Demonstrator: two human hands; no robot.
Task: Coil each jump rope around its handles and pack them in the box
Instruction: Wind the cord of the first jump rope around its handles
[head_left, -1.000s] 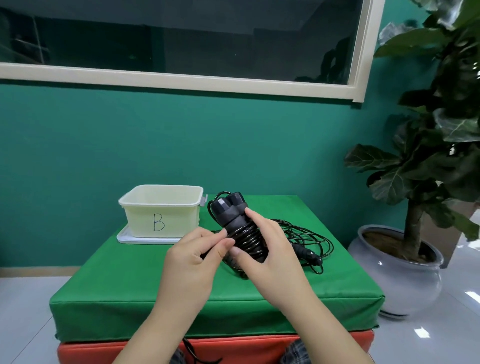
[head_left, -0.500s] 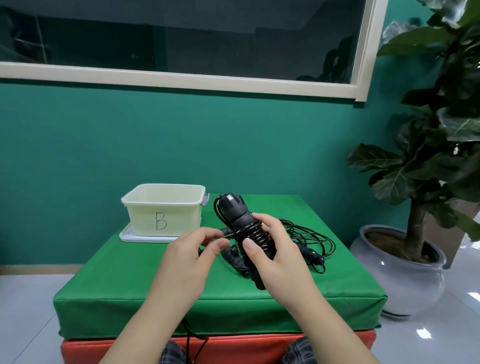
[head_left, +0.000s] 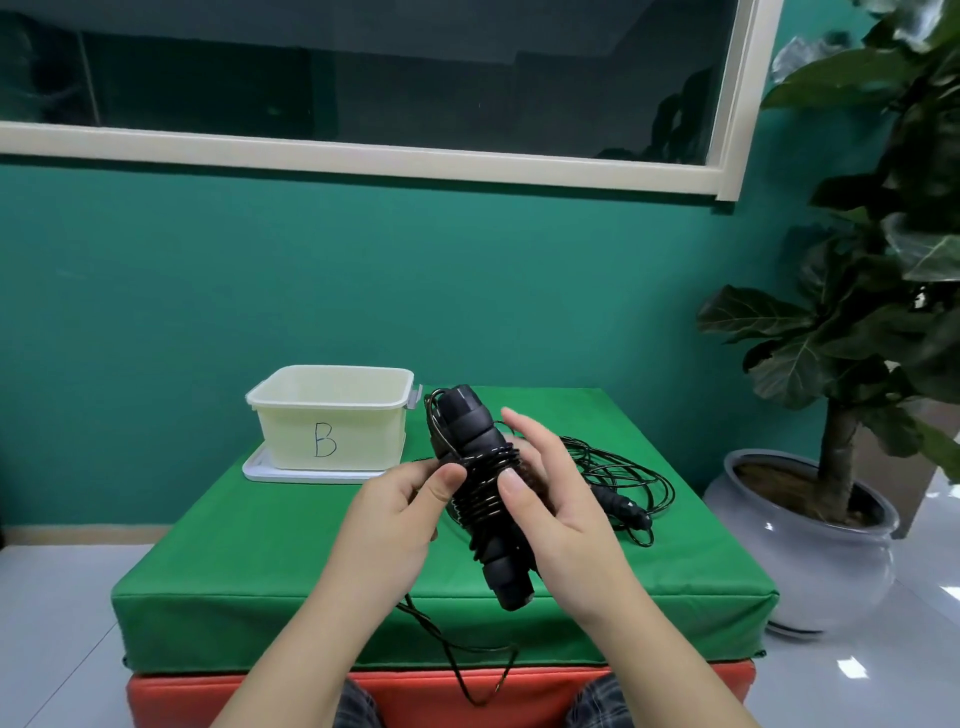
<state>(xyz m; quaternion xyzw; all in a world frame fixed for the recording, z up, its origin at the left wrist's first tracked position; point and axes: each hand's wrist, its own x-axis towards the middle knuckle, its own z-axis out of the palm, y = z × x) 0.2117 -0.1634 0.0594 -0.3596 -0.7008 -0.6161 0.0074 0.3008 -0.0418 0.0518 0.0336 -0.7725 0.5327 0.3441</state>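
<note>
A pair of black jump rope handles (head_left: 480, 488) is held upright and tilted above the green mat, with black cord wound several times round their middle. My right hand (head_left: 550, 499) holds the handles from the right, thumb across the coils and fingers behind. My left hand (head_left: 400, 499) pinches the cord at the left of the coils. A loose length of the same cord (head_left: 457, 660) hangs down over the mat's front edge. A second black jump rope (head_left: 618, 483) lies in loose loops on the mat to the right. The cream box marked B (head_left: 332, 421) stands open at the back left.
The box sits on its white lid (head_left: 260, 470). The green mat (head_left: 249, 571) lies on a red block (head_left: 218, 696). A potted plant in a grey pot (head_left: 800, 540) stands on the floor to the right. A teal wall and window are behind.
The handles have tipped lower and closer to me, with more of their lower end showing. My left hand shifted to pinch the cord at the coils, and loose cord now hangs over the front edge.
</note>
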